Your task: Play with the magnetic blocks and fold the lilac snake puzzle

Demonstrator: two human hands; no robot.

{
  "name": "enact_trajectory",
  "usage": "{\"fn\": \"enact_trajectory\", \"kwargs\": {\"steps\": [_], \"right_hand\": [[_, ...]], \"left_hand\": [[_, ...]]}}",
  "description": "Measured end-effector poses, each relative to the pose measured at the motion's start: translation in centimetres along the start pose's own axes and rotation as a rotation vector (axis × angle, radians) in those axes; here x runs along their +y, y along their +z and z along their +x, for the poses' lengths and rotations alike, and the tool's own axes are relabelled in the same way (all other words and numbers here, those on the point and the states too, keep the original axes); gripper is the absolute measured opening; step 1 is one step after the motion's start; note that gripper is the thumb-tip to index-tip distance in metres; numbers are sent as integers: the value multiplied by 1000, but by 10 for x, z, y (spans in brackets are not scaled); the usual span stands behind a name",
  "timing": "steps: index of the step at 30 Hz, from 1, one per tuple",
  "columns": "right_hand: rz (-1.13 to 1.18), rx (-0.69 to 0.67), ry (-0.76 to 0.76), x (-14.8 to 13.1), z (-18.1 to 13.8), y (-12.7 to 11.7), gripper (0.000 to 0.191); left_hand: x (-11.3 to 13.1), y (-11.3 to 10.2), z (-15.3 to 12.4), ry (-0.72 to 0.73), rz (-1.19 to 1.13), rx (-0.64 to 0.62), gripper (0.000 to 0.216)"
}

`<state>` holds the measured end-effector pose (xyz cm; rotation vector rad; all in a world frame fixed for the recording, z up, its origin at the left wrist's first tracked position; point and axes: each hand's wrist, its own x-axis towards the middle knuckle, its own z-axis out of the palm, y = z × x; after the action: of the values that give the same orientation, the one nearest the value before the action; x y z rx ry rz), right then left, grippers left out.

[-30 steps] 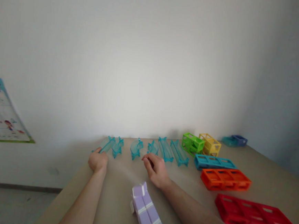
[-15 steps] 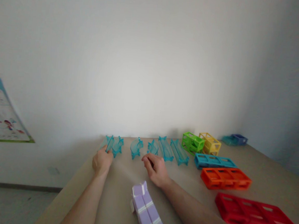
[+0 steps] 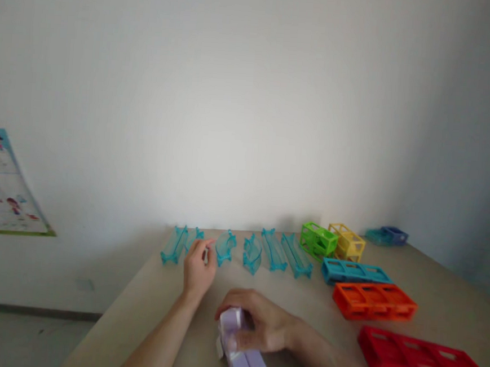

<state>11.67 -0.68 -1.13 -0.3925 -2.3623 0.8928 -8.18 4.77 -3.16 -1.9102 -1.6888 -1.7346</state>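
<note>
My right hand (image 3: 261, 323) is wrapped round the far end of a lilac block piece with white bands (image 3: 241, 364), its thumb on top and its fingers over the far side. My left hand (image 3: 199, 267) hovers with loosely curled fingers, a gap between thumb and forefinger and nothing seen in them. It partly hides a curved clear-blue track piece (image 3: 194, 236). Just right of it lies another curved clear-blue track piece (image 3: 224, 247). To its left lies a straight clear-blue track piece (image 3: 174, 246).
Farther right in the row are a curved track piece (image 3: 252, 253) and two straight ones, the nearer to the edge being this track piece (image 3: 296, 255). Beyond stand green (image 3: 317, 240) and yellow frames (image 3: 346, 242), then blue (image 3: 354, 271), orange (image 3: 374, 301) and red frames (image 3: 426, 362).
My left hand has left the straight track piece at the far left and moved right. My right hand has drawn back toward me and taken hold of the lilac block piece.
</note>
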Motion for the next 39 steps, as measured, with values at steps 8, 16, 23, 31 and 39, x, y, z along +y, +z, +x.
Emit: {"fn": "enact_trajectory", "kwargs": {"steps": [8,16,23,31,39], "right_hand": [[-95,488,227,6,-9,3,15],[-87,981,168,18,-15,-12,38],[520,952,342,29,-9,-7,42],[691,799,214,25,-4,-4,18],[209,808,222,32,-11,-9,17]], "left_hand": [[24,12,-18,-285,-470,-276,28],[65,21,-49,-535,-1059,-870,35],[61,11,-42,-675,-1605,-939,32],[45,10,-38,-818,-1584,-1180,43],[40,15,-34,-686,-1460,-1053,49]]}}
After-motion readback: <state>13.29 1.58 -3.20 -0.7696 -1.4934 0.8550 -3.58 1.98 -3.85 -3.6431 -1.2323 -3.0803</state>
